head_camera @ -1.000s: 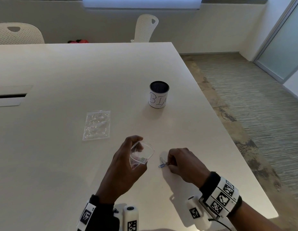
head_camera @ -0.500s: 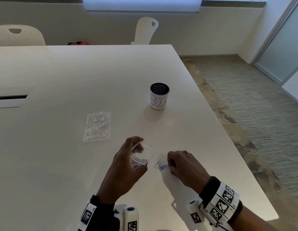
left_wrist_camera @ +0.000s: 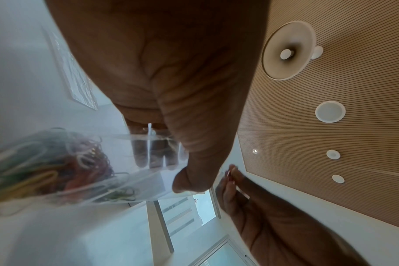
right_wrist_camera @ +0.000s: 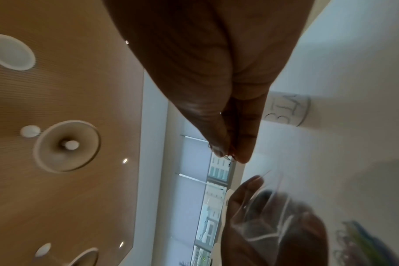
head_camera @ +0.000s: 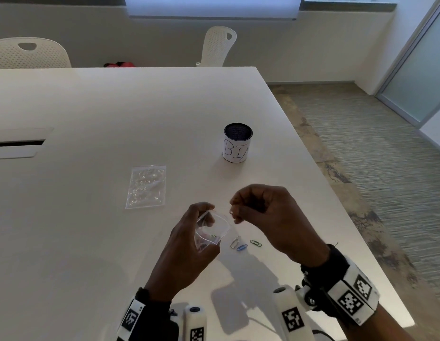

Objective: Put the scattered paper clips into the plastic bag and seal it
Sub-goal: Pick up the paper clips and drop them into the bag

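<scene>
My left hand [head_camera: 204, 219] grips a small clear plastic bag [head_camera: 212, 230] just above the table, its mouth held open toward the right. Several coloured paper clips [left_wrist_camera: 46, 172] lie inside the bag [left_wrist_camera: 125, 180]. My right hand [head_camera: 235, 209] is raised beside the bag's mouth, and its thumb and fingertips [right_wrist_camera: 244, 153] pinch a paper clip [right_wrist_camera: 229, 157]. Below it, three loose clips lie on the table: a silver one [head_camera: 235, 241], a blue one [head_camera: 241, 247] and a green one [head_camera: 255, 243].
A second clear bag [head_camera: 146, 187] lies flat on the white table [head_camera: 91, 242] to the left. A dark mesh cup with a white label [head_camera: 238, 143] stands further back. The table's right edge [head_camera: 349, 217] runs close by my right hand.
My right hand has lifted off the table with a clip and moved up and back toward the bag's mouth, uncovering the green clip. The left hand and bag barely moved.
</scene>
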Motion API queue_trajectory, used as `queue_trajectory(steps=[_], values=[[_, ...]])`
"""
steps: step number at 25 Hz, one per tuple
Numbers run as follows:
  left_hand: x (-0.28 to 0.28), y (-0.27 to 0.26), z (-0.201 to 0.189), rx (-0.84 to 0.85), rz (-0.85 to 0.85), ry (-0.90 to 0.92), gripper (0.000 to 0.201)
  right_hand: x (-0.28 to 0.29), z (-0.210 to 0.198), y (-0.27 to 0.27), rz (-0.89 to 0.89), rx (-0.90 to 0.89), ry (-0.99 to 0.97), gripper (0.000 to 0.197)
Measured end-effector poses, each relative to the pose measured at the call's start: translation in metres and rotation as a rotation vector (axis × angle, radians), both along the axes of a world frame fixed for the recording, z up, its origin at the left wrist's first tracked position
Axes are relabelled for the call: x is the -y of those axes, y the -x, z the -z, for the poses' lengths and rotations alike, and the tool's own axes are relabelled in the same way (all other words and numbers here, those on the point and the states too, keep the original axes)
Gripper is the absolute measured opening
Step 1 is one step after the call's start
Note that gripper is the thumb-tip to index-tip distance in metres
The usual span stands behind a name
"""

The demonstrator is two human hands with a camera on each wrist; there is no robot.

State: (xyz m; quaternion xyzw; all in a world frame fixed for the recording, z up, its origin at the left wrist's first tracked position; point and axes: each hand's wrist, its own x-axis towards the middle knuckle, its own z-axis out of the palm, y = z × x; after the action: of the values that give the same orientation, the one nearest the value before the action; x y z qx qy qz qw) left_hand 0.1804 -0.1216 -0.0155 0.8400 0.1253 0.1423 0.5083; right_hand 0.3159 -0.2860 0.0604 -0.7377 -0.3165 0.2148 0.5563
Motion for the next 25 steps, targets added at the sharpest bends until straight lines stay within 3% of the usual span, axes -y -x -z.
queue_trajectory(steps=[5,11,13,16,18,22,25], values=[[0.001,0.001,-0.004,-0.021,-0.011,-0.004,0.059,-0.026,-0.001,0.016,-0.102,0.327,0.120,0.008],[-0.003,0.002,0.001,-0.004,-0.016,-0.023,0.065,-0.014,-0.002,0.003,-0.013,0.382,0.150,0.008],[-0.003,0.002,0.002,0.009,-0.009,0.000,0.065,-0.003,0.010,-0.009,-0.010,0.384,0.314,0.012],[-0.002,0.003,0.002,0.011,-0.004,0.007,0.065,0.014,0.041,-0.017,-0.146,0.438,0.789,0.044],[-0.002,0.002,0.002,0.010,-0.003,0.004,0.066,0.020,0.060,-0.012,-0.140,0.417,0.913,0.056],[-0.002,0.000,0.005,0.013,-0.005,-0.017,0.068,0.012,0.078,0.000,-0.103,0.432,0.775,0.050],[-0.002,0.000,0.006,0.010,-0.003,-0.031,0.070,0.004,0.084,0.005,-0.180,0.495,0.675,0.025]])
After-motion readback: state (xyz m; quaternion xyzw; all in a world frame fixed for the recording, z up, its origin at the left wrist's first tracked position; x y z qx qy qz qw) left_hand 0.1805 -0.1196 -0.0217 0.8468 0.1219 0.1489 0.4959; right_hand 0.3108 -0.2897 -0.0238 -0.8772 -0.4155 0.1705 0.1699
